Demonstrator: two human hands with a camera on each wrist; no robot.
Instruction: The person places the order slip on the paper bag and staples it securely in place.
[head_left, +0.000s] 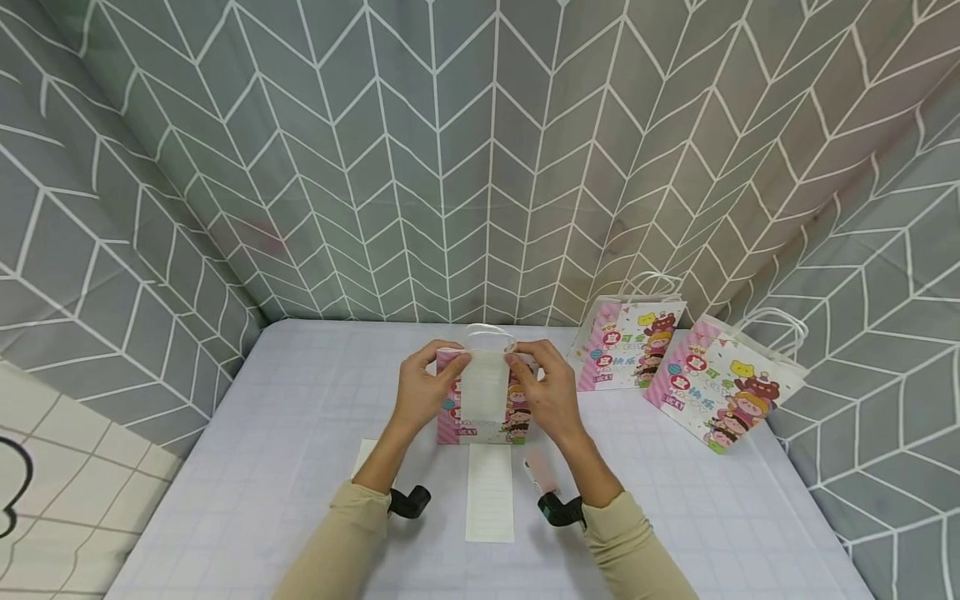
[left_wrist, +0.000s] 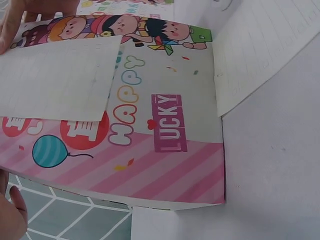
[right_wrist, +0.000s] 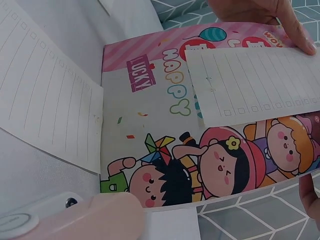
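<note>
A small paper gift bag [head_left: 447,432] with pink stripes and cartoon children stands upright at the middle of the table, its white handle [head_left: 490,327] rising on top. Flat against its front lies a lined paper slip [head_left: 483,392], whose lines and little check boxes show in the right wrist view. My left hand [head_left: 422,385] grips the bag's upper left side, thumb on the front at the slip's edge. On the upper right side my right hand [head_left: 551,390] does the same, thumb near the slip's top corner. The fingers behind the bag are mostly hidden.
Another lined slip [head_left: 490,500] lies before the bag, and a further sheet [head_left: 365,451] sits partly under the left forearm. A pink stapler-like tool [right_wrist: 95,217] is beside the right wrist. Two matching gift bags, one upright [head_left: 626,346] and one tilted [head_left: 723,383], are at the right.
</note>
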